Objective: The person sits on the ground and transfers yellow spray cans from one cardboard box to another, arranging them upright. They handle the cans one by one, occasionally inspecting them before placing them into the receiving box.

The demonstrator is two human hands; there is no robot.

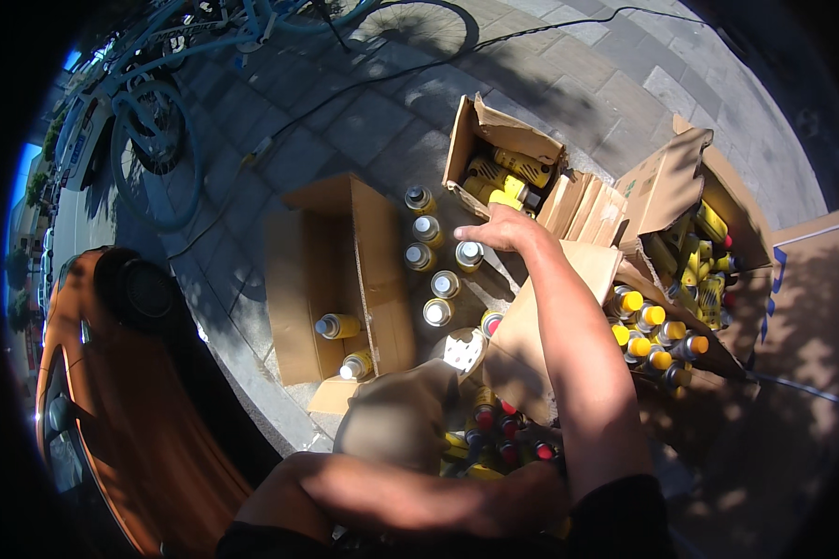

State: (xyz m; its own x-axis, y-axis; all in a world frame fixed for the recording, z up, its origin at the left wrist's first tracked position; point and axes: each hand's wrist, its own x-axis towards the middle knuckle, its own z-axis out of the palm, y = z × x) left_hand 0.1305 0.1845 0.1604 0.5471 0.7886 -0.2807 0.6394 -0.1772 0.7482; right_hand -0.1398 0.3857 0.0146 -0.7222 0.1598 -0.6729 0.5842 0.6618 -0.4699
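Observation:
My right hand (505,228) reaches over the near edge of a small cardboard box (519,127) that holds yellow spray cans (521,166). Its thumb points left, apart from the fingers; the fingertips meet bright yellow at the box edge. Just below the thumb stands a silver-topped can (469,256). Several more such cans (426,229) stand upright on the paving to the left. My left hand (537,489) is low in the view, in shadow beside yellow cans with red caps (484,418). Its fingers are hidden, so any hold cannot be made out.
An open carton (325,269) at left holds two cans (338,326). To the right, another carton (737,195) holds jumbled cans, near a group with yellow-orange caps (650,316). A black cable (384,80) crosses the paving. A bicycle (157,140) and an orange car (119,391) stand at left.

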